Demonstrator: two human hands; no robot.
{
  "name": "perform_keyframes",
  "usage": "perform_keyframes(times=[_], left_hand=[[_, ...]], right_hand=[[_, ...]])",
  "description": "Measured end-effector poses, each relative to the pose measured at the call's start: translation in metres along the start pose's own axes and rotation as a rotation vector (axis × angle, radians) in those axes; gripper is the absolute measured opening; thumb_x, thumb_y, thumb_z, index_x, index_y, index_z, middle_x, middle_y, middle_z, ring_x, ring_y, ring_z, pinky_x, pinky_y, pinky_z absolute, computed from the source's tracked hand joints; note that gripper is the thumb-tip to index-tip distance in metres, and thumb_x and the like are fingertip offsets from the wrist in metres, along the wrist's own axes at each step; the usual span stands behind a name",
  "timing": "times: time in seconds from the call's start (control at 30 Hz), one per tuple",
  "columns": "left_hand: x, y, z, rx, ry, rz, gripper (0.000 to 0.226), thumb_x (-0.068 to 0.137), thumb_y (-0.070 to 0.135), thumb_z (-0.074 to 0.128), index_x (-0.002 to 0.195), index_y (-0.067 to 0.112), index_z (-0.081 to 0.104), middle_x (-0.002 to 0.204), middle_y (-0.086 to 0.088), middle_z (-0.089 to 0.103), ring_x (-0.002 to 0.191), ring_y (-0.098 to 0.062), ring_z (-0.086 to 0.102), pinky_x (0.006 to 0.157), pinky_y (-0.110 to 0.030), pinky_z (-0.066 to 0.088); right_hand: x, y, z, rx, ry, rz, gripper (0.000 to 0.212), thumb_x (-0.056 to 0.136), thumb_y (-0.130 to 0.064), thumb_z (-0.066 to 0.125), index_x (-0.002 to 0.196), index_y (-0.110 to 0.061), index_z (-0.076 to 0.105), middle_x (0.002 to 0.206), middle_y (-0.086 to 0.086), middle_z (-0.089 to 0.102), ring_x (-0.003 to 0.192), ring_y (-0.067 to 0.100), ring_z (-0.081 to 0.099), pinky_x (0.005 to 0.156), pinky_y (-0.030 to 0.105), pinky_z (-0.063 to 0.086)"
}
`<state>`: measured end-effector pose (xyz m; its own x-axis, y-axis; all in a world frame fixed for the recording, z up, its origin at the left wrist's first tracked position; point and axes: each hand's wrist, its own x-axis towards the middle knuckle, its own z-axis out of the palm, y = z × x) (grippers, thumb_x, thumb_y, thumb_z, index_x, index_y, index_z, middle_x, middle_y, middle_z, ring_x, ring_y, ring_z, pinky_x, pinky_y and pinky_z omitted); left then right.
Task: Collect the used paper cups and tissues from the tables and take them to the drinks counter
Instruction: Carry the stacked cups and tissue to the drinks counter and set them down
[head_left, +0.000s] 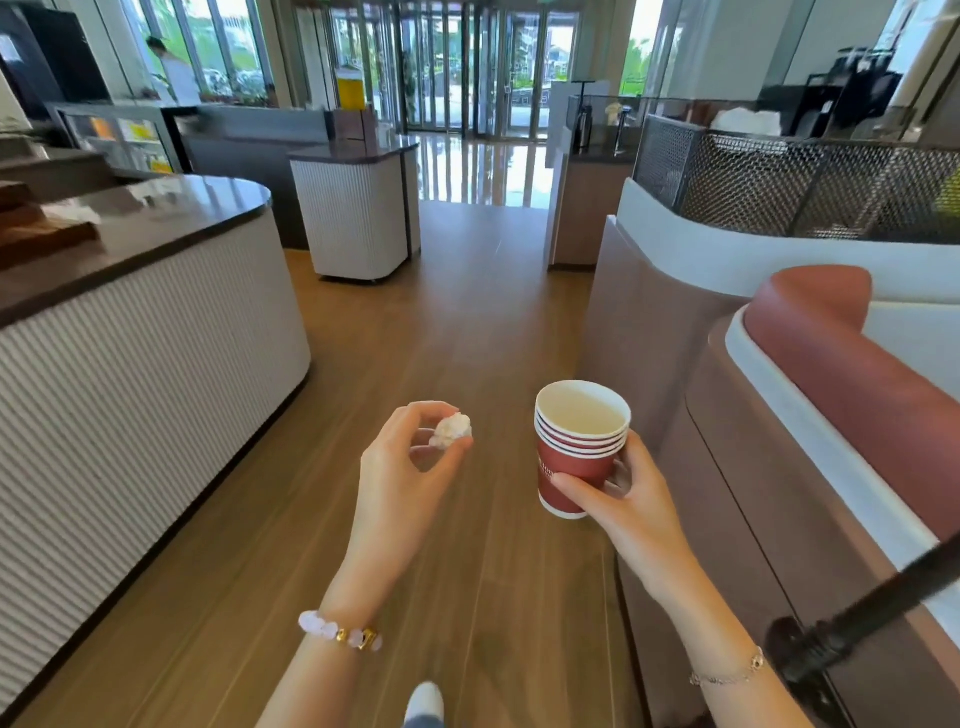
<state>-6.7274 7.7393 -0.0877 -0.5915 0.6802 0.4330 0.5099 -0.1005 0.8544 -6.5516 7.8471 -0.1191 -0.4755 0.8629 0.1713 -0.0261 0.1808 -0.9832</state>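
Wood-plank floor (452, 322) between ribbed counter (135, 364) and booths (810, 374)

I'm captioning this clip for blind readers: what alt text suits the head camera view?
A person's left hand pinches a small crumpled white tissue ball and the right hand grips a stack of nested red paper cups, above a wooden plank floor. A curved counter with a dark top and white ribbed front runs along the left.

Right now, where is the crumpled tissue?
In the head view, the tissue is pinched in the left hand, lower centre, above the wooden floor, just left of the stack of red paper cups that the right hand holds.
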Motion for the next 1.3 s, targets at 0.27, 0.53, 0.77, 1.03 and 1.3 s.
perform_keyframes(times=[0.27, 0.53, 0.77, 1.03, 1.3], left_hand=[[0.174, -0.079, 0.042, -0.054, -0.069, 0.007, 0.013, 0.083, 0.017, 0.069, 0.094, 0.024, 0.065, 0.096, 0.013, 0.065, 0.084, -0.004, 0.060, 0.074, -0.013, 0.049], [0.359, -0.140, 0.075, -0.062, -0.123, 0.033, 0.014, 0.083, 0.018, 0.069, 0.094, 0.024, 0.064, 0.096, 0.013, 0.065, 0.085, -0.001, 0.059, 0.073, -0.012, 0.048], [0.469, -0.196, 0.117, -0.067, -0.145, 0.010, 0.013, 0.083, 0.018, 0.069, 0.093, 0.025, 0.064, 0.095, 0.013, 0.065, 0.085, -0.001, 0.060, 0.074, -0.012, 0.048], [0.621, -0.261, 0.188, -0.049, -0.146, -0.008, 0.013, 0.083, 0.019, 0.070, 0.092, 0.026, 0.064, 0.095, 0.013, 0.066, 0.086, -0.003, 0.060, 0.075, -0.017, 0.050], [0.796, -0.293, 0.271, -0.039, -0.138, 0.021, 0.015, 0.082, 0.020, 0.069, 0.096, 0.022, 0.064, 0.098, 0.011, 0.065, 0.090, -0.006, 0.060, 0.078, -0.017, 0.051]], right_hand=[[0.175, 0.035, 0.033, -0.018, 0.082, -0.003, 0.080, 0.058, -0.039, 0.079, 0.130, -0.032, 0.045, 0.119, -0.017, 0.060, 0.102, -0.008, 0.059, 0.071, 0.007, 0.048], [0.355, 0.054, 0.063, -0.015, 0.146, -0.015, 0.071, 0.070, -0.020, 0.080, 0.130, -0.029, 0.045, 0.121, -0.013, 0.060, 0.106, 0.001, 0.060, 0.074, 0.009, 0.049], [0.483, 0.084, 0.070, -0.016, 0.174, 0.009, 0.072, 0.071, -0.021, 0.080, 0.132, -0.029, 0.043, 0.123, -0.014, 0.058, 0.108, 0.001, 0.058, 0.074, 0.007, 0.049], [0.666, 0.124, 0.060, 0.013, 0.144, -0.007, 0.065, 0.069, -0.021, 0.082, 0.123, -0.039, 0.050, 0.112, -0.021, 0.064, 0.102, -0.005, 0.060, 0.073, 0.008, 0.048], [0.859, 0.140, 0.036, -0.002, 0.155, -0.023, 0.068, 0.070, -0.019, 0.081, 0.128, -0.032, 0.049, 0.117, -0.016, 0.062, 0.103, -0.005, 0.059, 0.074, 0.008, 0.048]])
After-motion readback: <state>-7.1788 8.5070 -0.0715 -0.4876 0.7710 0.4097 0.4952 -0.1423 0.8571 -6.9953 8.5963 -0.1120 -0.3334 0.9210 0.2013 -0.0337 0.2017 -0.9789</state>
